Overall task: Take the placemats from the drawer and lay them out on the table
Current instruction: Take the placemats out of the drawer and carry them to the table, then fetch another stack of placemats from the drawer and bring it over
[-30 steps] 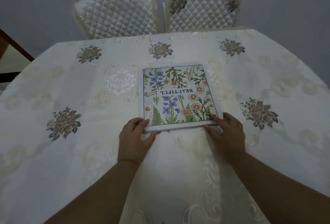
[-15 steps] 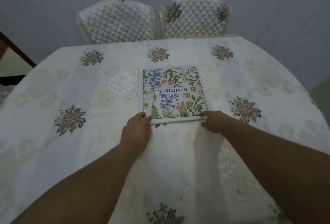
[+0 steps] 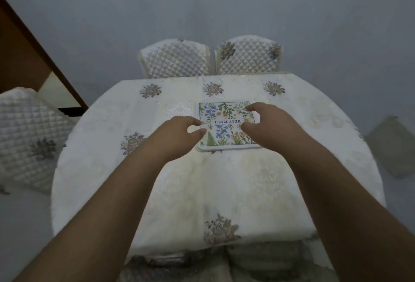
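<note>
— Grey wall, two quilted chairs [image 3: 208, 59] behind the cloth-covered worktop [image 3: 157, 169]. What do you make of it?

— I see the floral placemat [image 3: 224, 124] lying flat, past the middle. My left hand [image 3: 179, 133] and right hand [image 3: 269, 124] hover over it, each grip loose and empty. I'd judge this one laid; next, fetch another from the drawer.

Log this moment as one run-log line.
step: laying placemats | floral placemat: flat on table | left hand: open, at mat's left edge | right hand: open, above mat's right side | grasp: none
</note>
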Action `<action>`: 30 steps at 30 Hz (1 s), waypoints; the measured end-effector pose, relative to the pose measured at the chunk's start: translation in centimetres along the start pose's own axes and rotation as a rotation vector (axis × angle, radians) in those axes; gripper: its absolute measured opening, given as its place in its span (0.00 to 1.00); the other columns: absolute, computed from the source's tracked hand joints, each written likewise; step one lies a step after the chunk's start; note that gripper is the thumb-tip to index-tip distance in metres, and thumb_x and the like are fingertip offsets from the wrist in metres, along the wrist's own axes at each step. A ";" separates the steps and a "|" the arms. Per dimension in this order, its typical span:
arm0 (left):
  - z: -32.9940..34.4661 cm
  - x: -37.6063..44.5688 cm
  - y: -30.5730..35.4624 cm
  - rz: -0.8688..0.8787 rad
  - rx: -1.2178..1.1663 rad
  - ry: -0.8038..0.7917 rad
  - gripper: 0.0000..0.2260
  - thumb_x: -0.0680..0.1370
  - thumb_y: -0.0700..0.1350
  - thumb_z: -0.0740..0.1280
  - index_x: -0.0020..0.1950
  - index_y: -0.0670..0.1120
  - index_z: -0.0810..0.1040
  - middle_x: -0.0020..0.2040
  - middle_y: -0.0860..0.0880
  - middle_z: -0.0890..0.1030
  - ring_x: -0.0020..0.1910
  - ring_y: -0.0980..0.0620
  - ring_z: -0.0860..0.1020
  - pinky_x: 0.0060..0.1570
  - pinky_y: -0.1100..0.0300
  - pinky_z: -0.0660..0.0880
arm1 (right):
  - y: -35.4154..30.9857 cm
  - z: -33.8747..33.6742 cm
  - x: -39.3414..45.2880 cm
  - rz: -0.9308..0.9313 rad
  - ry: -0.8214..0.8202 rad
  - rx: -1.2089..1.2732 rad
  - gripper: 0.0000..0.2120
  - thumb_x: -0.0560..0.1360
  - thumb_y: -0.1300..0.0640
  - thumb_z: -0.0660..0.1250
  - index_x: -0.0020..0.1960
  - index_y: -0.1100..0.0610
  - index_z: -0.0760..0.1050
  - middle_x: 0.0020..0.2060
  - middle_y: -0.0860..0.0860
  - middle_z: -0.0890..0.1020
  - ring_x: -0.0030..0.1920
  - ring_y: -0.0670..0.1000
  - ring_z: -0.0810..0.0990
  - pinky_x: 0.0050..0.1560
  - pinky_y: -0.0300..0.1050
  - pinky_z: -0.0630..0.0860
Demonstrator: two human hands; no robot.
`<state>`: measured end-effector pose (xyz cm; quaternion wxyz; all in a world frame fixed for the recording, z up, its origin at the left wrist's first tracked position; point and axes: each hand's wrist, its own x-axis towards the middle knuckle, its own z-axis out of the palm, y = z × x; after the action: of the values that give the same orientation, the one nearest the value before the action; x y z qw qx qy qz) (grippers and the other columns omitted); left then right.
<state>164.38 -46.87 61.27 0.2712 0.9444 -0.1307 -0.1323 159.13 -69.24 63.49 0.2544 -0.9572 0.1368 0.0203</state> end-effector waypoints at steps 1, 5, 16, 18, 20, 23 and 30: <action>-0.9 -1.7 0.2 0.003 0.016 0.031 0.21 0.81 0.61 0.62 0.71 0.56 0.74 0.74 0.52 0.71 0.67 0.52 0.74 0.56 0.58 0.68 | -0.6 -0.5 -1.2 -0.026 0.015 -0.012 0.26 0.75 0.44 0.66 0.72 0.45 0.68 0.64 0.47 0.76 0.54 0.48 0.77 0.56 0.47 0.73; -2.8 -7.9 0.6 -0.029 0.051 0.150 0.21 0.81 0.62 0.61 0.72 0.58 0.72 0.75 0.54 0.69 0.68 0.51 0.72 0.65 0.54 0.69 | -1.8 -2.4 -5.8 -0.125 0.061 0.009 0.26 0.76 0.42 0.65 0.73 0.44 0.68 0.69 0.46 0.73 0.65 0.50 0.74 0.62 0.49 0.72; -0.1 -23.3 3.4 -0.230 0.106 0.361 0.22 0.80 0.63 0.60 0.73 0.58 0.70 0.73 0.58 0.70 0.69 0.54 0.71 0.67 0.46 0.72 | -0.2 -4.3 -14.4 -0.422 -0.102 -0.086 0.28 0.77 0.37 0.62 0.74 0.44 0.65 0.72 0.45 0.71 0.69 0.51 0.72 0.66 0.52 0.71; 0.2 -26.6 3.4 -0.307 0.101 0.417 0.22 0.80 0.62 0.61 0.73 0.57 0.71 0.73 0.57 0.70 0.70 0.53 0.71 0.67 0.48 0.72 | -1.0 -4.1 -15.5 -0.493 -0.146 -0.098 0.28 0.77 0.36 0.61 0.74 0.43 0.65 0.72 0.45 0.70 0.69 0.50 0.71 0.66 0.52 0.71; 0.2 -30.2 3.4 -0.391 0.108 0.461 0.22 0.80 0.62 0.61 0.73 0.58 0.71 0.73 0.58 0.70 0.69 0.54 0.70 0.67 0.49 0.71 | -2.7 -3.5 -16.9 -0.575 -0.189 -0.096 0.28 0.77 0.36 0.61 0.74 0.43 0.64 0.72 0.45 0.70 0.67 0.50 0.73 0.65 0.52 0.72; -0.2 -35.5 2.5 -0.510 0.122 0.517 0.21 0.80 0.63 0.60 0.72 0.60 0.70 0.73 0.59 0.70 0.69 0.54 0.70 0.68 0.47 0.70 | -6.0 -2.0 -19.3 -0.712 -0.241 -0.101 0.27 0.77 0.36 0.60 0.74 0.42 0.64 0.72 0.43 0.69 0.64 0.50 0.74 0.63 0.51 0.72; -0.6 -49.0 -1.8 -0.818 0.099 0.659 0.22 0.80 0.64 0.58 0.73 0.61 0.68 0.73 0.58 0.69 0.71 0.53 0.68 0.70 0.46 0.68 | -15.4 2.6 -28.1 -1.027 -0.367 -0.145 0.27 0.78 0.38 0.61 0.74 0.44 0.64 0.73 0.44 0.68 0.65 0.49 0.74 0.65 0.49 0.71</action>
<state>119.27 -29.51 69.55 0.1790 0.9214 0.3348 0.0830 136.36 -48.04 71.69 0.1847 -0.8967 -0.3963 0.0692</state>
